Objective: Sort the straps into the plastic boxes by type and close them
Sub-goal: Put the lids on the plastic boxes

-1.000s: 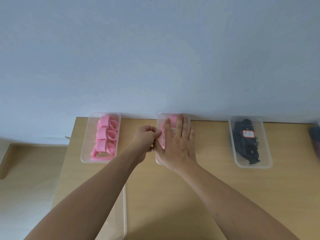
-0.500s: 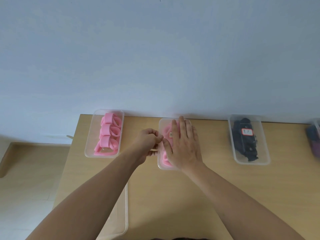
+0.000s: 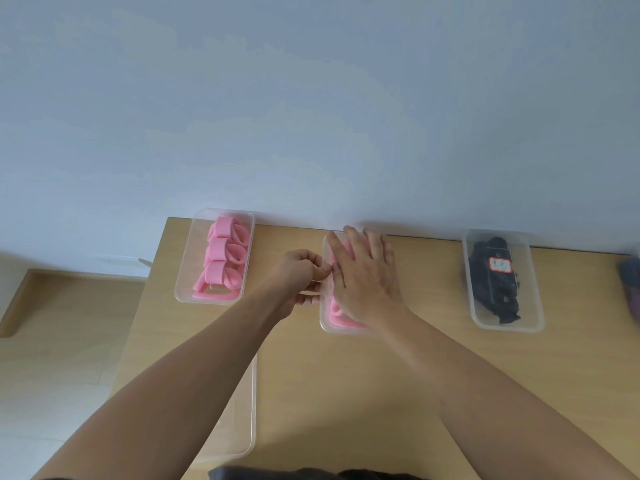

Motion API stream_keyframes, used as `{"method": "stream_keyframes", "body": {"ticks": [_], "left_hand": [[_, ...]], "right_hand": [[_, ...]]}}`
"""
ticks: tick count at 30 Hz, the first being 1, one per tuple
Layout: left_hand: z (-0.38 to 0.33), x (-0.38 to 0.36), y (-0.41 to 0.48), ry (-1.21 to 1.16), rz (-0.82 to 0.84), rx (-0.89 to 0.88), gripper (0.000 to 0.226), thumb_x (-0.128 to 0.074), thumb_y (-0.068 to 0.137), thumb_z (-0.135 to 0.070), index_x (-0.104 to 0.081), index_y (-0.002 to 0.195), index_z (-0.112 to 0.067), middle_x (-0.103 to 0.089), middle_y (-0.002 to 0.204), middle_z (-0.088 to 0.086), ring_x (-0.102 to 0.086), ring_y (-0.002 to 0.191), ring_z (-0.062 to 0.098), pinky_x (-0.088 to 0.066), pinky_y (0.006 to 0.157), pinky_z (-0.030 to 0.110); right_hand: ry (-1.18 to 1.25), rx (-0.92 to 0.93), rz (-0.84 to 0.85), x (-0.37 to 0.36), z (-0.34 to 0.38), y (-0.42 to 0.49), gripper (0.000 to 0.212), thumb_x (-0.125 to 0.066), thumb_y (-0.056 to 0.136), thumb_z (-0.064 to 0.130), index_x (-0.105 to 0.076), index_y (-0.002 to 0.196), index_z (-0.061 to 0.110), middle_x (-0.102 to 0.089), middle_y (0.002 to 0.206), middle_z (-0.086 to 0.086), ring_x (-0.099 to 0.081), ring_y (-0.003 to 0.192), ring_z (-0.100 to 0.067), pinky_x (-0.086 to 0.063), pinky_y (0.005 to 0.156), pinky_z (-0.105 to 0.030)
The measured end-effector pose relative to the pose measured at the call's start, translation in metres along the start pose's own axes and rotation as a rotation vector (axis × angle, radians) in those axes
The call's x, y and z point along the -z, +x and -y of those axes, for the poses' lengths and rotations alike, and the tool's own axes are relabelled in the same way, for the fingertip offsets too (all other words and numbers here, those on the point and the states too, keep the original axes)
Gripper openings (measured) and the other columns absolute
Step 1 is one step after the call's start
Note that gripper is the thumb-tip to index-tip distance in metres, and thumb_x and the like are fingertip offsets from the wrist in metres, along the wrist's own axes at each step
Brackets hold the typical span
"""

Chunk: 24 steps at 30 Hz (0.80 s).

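A clear plastic box with pink straps (image 3: 341, 322) stands mid-table against the wall. My right hand (image 3: 363, 275) lies flat on its lid with straight fingers. At the box's left rim my left hand (image 3: 298, 278) curls its fingers and pinches the lid's edge. A second clear box (image 3: 187, 268), uncovered, holds rolled pink straps (image 3: 225, 265) at the far left. At the right, a lidded clear box (image 3: 533, 289) with a red-bordered label holds black straps (image 3: 495, 282).
A loose clear lid (image 3: 247, 410) lies near the table's front left, partly under my left forearm. Another container with dark contents (image 3: 632, 285) is cut off at the right edge. The wooden table (image 3: 346, 393) meets a pale wall behind; floor lies to the left.
My right hand slid slightly toward the wall along the lid. My left hand stayed at the box's left rim. The view shifted a little.
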State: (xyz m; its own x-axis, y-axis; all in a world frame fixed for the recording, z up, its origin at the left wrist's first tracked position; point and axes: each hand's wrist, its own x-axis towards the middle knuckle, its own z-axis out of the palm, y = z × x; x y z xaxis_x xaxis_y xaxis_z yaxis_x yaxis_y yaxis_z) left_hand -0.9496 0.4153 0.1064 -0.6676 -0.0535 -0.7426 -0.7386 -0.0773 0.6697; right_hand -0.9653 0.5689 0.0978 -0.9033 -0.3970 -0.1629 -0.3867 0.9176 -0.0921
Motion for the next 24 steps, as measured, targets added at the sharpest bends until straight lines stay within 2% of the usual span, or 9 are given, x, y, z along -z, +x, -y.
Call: {"method": "stream_keyframes", "body": {"ticks": [2,5,7,10,13,17,20,22,24], "left_hand": [[-0.001,0.0,-0.001,-0.002,-0.003,0.003,0.013,-0.075,0.091,-0.009,-0.063,0.091,-0.015,-0.072,0.073,0.0,-0.067,0.061,0.017,-0.059,0.06,0.032],[-0.002,-0.003,-0.003,0.001,-0.021,0.0,0.013,-0.074,0.092,-0.009,-0.063,0.091,-0.015,-0.071,0.071,0.0,-0.067,0.06,0.016,-0.057,0.055,0.03],[0.0,-0.004,-0.004,-0.003,-0.037,-0.007,0.013,-0.073,0.093,-0.009,-0.062,0.092,-0.014,-0.071,0.072,0.0,-0.066,0.059,0.016,-0.056,0.053,0.028],[0.002,-0.006,-0.005,0.025,-0.055,-0.027,0.012,-0.073,0.094,-0.01,-0.061,0.094,-0.014,-0.069,0.075,0.002,-0.064,0.059,0.016,-0.055,0.053,0.028],[0.0,-0.008,-0.006,0.057,-0.073,-0.055,0.012,-0.072,0.095,-0.01,-0.061,0.093,-0.013,-0.069,0.072,0.001,-0.064,0.054,0.013,-0.054,0.053,0.027],[-0.001,-0.012,-0.008,0.077,-0.113,-0.066,0.011,-0.072,0.095,-0.011,-0.061,0.093,-0.013,-0.07,0.068,-0.002,-0.064,0.049,0.01,-0.053,0.055,0.029],[-0.006,-0.015,-0.012,0.141,-0.208,-0.128,0.014,-0.076,0.094,-0.015,-0.063,0.093,-0.008,-0.073,0.086,0.008,-0.072,0.064,0.023,-0.06,0.055,0.033],[-0.008,-0.015,-0.018,0.256,-0.292,-0.2,0.016,-0.076,0.093,-0.023,-0.067,0.093,-0.01,-0.074,0.09,0.011,-0.075,0.077,0.034,-0.065,0.068,0.043],[-0.007,-0.012,-0.027,0.377,-0.355,-0.28,0.015,-0.073,0.094,-0.03,-0.068,0.093,-0.016,-0.074,0.087,0.005,-0.074,0.081,0.032,-0.063,0.078,0.046]], "right_hand": [[0.002,0.009,-0.003,0.0,-0.001,0.001,0.057,-0.024,0.097,0.041,-0.023,0.153,0.031,-0.021,0.16,-0.004,-0.018,0.145,-0.035,-0.012,0.12,-0.052],[0.073,0.0,-0.016,0.002,-0.002,-0.009,0.063,-0.014,0.098,0.046,-0.017,0.157,0.025,-0.003,0.166,-0.012,-0.001,0.151,-0.035,-0.004,0.123,-0.051],[0.161,-0.039,-0.041,-0.002,0.0,-0.031,0.074,-0.015,0.097,0.057,-0.016,0.158,0.016,0.003,0.165,-0.019,0.009,0.152,-0.034,-0.002,0.123,-0.05],[0.167,-0.052,0.025,-0.015,0.006,-0.062,0.097,-0.019,0.088,0.079,0.0,0.159,0.016,0.014,0.164,-0.019,0.023,0.15,-0.029,0.008,0.123,-0.046],[0.155,-0.068,0.015,-0.019,0.006,-0.064,0.106,-0.026,0.082,0.085,0.002,0.159,0.018,0.015,0.164,-0.019,0.019,0.151,-0.029,0.01,0.123,-0.043],[0.103,-0.069,-0.013,-0.02,0.007,-0.062,0.108,-0.029,0.082,0.084,-0.006,0.159,0.012,0.004,0.164,-0.025,0.007,0.153,-0.036,-0.002,0.124,-0.049],[0.075,-0.055,-0.024,-0.019,0.007,-0.054,0.107,-0.025,0.083,0.084,-0.006,0.159,0.01,-0.001,0.163,-0.028,0.004,0.152,-0.039,-0.006,0.123,-0.052],[0.078,-0.069,-0.033,-0.016,0.005,-0.045,0.107,-0.02,0.083,0.084,-0.004,0.159,0.01,0.001,0.163,-0.028,0.004,0.152,-0.039,-0.004,0.124,-0.051],[0.079,-0.086,-0.037,-0.013,0.005,-0.04,0.108,-0.016,0.082,0.085,-0.002,0.159,0.011,0.003,0.163,-0.027,0.004,0.152,-0.039,0.001,0.124,-0.048]]}}
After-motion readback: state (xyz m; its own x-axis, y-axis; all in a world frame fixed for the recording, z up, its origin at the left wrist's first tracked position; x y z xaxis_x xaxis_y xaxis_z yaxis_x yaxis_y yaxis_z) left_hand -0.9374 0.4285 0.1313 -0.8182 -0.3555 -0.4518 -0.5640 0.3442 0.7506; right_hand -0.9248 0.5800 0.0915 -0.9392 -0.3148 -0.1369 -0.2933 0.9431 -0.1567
